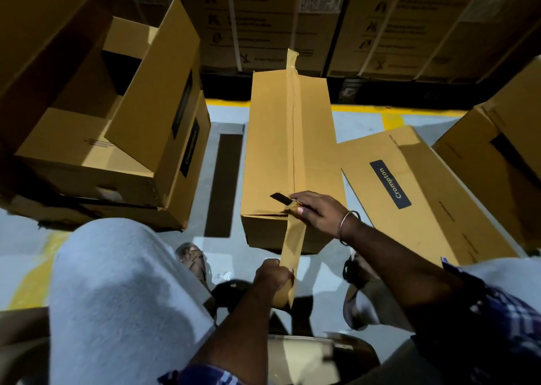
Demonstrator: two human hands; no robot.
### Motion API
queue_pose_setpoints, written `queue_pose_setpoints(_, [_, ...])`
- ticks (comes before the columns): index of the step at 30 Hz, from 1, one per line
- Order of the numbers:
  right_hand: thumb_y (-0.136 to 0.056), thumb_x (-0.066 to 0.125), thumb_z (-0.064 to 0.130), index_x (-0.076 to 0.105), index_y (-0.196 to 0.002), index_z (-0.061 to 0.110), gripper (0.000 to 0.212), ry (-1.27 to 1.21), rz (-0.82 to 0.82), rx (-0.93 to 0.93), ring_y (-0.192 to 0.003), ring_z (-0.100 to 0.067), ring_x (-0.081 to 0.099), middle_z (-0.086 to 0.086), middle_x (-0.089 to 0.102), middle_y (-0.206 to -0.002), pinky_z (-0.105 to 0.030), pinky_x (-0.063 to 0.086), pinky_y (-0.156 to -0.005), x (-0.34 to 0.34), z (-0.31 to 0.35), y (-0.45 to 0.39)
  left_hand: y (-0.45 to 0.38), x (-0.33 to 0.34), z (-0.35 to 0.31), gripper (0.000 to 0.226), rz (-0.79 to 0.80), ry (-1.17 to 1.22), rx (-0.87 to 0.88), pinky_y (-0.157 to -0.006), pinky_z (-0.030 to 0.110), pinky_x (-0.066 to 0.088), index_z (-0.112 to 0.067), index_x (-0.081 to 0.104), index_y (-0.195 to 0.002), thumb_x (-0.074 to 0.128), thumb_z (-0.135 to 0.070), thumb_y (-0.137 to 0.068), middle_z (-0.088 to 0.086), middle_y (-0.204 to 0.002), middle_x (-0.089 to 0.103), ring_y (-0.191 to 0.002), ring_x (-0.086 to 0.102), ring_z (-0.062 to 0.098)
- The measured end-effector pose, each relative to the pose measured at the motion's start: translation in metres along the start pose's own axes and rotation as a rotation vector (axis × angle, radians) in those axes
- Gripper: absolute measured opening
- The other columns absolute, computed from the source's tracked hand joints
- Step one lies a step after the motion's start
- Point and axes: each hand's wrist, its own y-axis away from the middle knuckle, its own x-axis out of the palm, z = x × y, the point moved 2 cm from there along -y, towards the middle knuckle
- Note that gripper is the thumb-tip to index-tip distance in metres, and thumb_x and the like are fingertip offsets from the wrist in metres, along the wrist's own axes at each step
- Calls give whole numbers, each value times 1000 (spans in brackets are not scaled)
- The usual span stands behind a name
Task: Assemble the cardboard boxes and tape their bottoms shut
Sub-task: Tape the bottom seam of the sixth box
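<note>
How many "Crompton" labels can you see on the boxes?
2: one on the open box at left, one on the flat box lying right of the taped box. Others may be hidden.

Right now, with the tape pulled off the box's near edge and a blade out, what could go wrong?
The right hand holds a dark blade beside its own thumb, so a slip might nick it. The tape stretched to the left hand could twist or stick to itself. The flap gap at the box corner may stay unsealed.
</note>
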Motion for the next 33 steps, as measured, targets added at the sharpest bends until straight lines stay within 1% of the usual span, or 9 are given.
queue_pose_setpoints(9, [-103,53,28,57,-145,13,45,19,98,-5,-140,-17,48,2,51,-154,-32,39,-115,-4,1,8,1,-6,-1,45,-22,-19,-26,-99,35,48,-9,64,-131,72,-36,-95,14,-134,66,-124,61,34])
queue_pose_setpoints(11, [-103,52,28,60,-141,14,41,53,65,-31,-133,-19,54,1,56,-149,-34,45,-109,-7,4,9,0,-6,-1,46,-24,-15,-29,-100,34,47,-10,63,-133,71,-36,-96,13,-137,64,-127,60,34])
queue_pose_setpoints(13, [-103,49,31,65,-126,17,31,135,0,-83,-112,-20,61,1,63,-131,-38,53,-90,-12,13,12,3,-8,-3,46,-26,-12,-36,-102,34,47,-11,64,-133,72,-36,-95,11,-136,65,-127,60,33])
queue_pose_setpoints(15, [-101,45,38,65,-116,23,29,261,-4,-108,-95,-19,59,3,59,-112,-40,53,-72,-16,28,17,3,-9,-3,43,-19,4,-34,-103,35,50,-12,67,-130,73,-34,-94,10,-133,67,-123,62,33])
queue_pose_setpoints(16, [-100,43,40,65,-115,25,30,336,41,-97,-92,-20,58,3,59,-108,-39,51,-69,-16,36,21,4,-9,-3,41,-13,16,-32,-101,35,51,-13,69,-128,74,-32,-93,10,-131,69,-121,63,33])
queue_pose_setpoints(21, [-98,46,39,62,-102,22,24,595,335,24,-88,-32,62,-6,63,-102,-36,46,-67,8,46,45,3,-3,-2,36,51,87,-53,-92,36,55,-6,73,-119,79,-22,-87,15,-125,72,-116,66,34])
queue_pose_setpoints(25, [-99,48,34,65,-104,17,24,688,444,125,-87,-33,64,-9,68,-105,-35,43,-66,31,31,57,3,-2,0,43,93,122,-77,-82,32,46,2,69,-123,79,-25,-91,20,-126,71,-117,66,34])
queue_pose_setpoints(30, [-101,48,25,63,-113,16,22,766,459,135,-89,-34,66,-9,68,-110,-34,36,-66,43,25,51,1,-6,0,54,87,156,-88,-99,36,50,3,61,-132,79,-28,-92,16,-133,67,-121,64,32])
queue_pose_setpoints(33, [-101,49,20,64,-114,15,21,795,485,153,-84,-32,62,-10,67,-109,-35,36,-66,44,20,50,-1,-9,-3,54,93,168,-93,-103,37,50,3,62,-132,81,-25,-90,17,-134,67,-120,65,32])
